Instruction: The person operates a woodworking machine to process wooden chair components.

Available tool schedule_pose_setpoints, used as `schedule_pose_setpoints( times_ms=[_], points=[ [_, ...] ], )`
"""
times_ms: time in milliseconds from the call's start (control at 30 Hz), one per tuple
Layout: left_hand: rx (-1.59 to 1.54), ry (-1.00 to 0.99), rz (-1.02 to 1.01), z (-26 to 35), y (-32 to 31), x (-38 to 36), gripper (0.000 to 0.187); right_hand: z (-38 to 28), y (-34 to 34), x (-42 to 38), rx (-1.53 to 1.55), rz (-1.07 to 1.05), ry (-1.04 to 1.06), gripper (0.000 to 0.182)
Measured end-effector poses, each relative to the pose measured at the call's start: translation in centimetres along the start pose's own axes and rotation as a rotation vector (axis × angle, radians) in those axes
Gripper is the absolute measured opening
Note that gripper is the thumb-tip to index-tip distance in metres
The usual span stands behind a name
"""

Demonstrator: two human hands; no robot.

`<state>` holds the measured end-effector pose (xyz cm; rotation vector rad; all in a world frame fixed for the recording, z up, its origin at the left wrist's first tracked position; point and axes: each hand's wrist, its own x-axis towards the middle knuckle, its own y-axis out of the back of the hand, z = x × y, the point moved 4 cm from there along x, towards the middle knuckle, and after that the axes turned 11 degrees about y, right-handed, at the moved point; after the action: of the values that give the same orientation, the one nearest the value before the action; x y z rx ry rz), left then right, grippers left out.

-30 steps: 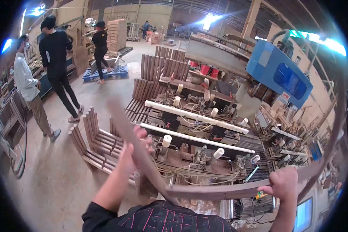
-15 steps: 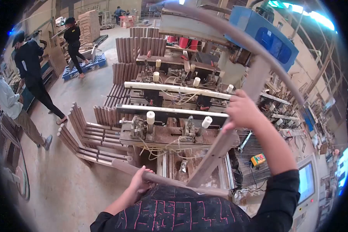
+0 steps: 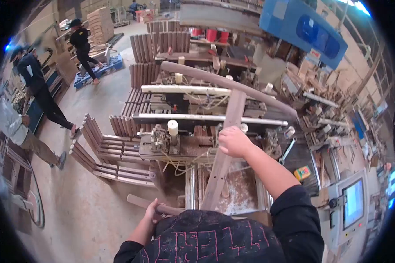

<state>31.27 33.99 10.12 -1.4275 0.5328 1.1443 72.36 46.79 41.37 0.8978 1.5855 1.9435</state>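
A brown wooden furniture frame (image 3: 217,177) stretches away from my body: a flat crossbar joins a curved piece at its far end and a bar near my waist. My right hand (image 3: 235,141) is closed around the crossbar, over the machine bed. Down at the left, my left hand (image 3: 152,213) is wrapped round the near bar, whose tip sticks out past the fingers. The far curved piece (image 3: 215,79) hangs over a white rail (image 3: 186,89). My torso hides part of the near bar.
Stacked wooden frames (image 3: 114,151) stand left of the clamping machine (image 3: 175,149). A control screen (image 3: 352,204) and a yellow box (image 3: 302,172) are at the right. A blue machine head (image 3: 305,28) looms above. Several people (image 3: 41,85) are at the left; a blue pallet (image 3: 98,70) lies behind.
The frame's far end has swung left and lowered across the rails. My right hand moved left with the crossbar, and my left hand still holds the near bar, slightly lower.
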Motion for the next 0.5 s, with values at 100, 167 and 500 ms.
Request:
schedule_pose_setpoints(
  times_ms=[100,167,500],
  points=[
    [0.037,0.023,0.004,-0.1,0.6,1.1,0.054,-3.8,0.4,-5.1,0.235,0.164,-0.258,0.025],
    [0.101,0.000,0.028,0.3,-0.3,1.5,0.057,-6.9,-3.9,-11.0,0.464,-0.008,-0.487,0.025],
    [-0.014,0.076,0.066,0.0,0.7,4.7,0.057,-20.7,-24.9,-36.7,1.007,-0.316,-0.821,0.042]
  ],
)
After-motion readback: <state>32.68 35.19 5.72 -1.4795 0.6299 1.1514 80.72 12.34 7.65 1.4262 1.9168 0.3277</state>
